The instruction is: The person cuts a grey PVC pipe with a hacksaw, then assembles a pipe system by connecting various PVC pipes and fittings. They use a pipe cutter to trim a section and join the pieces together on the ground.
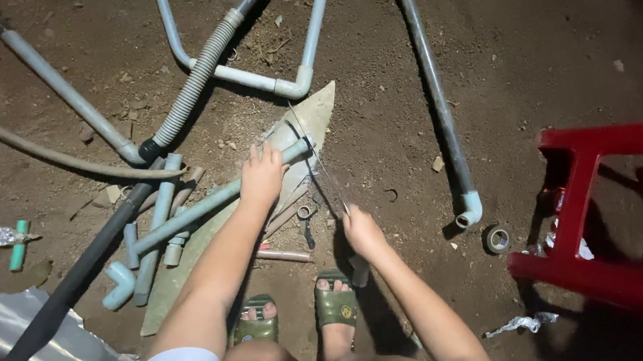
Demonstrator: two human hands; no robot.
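My left hand (262, 175) presses down on a long grey plastic pipe (203, 209) that lies across a pointed flat board (315, 109) on the dirt ground. My right hand (363, 232) grips the handle of a thin hacksaw (326, 174), whose blade reaches up to the pipe's end near my left fingers. Both of my feet in green sandals (335, 302) are planted just below the hands, one of them on the board's lower part.
Grey pipes with elbow joints (296, 86) and a corrugated hose (194, 82) lie at the top. Short pipe pieces (121, 281) sit at left, a roll of tape (497, 238) and a red plastic stool (602, 206) at right, shiny sheet (15, 330) at lower left.
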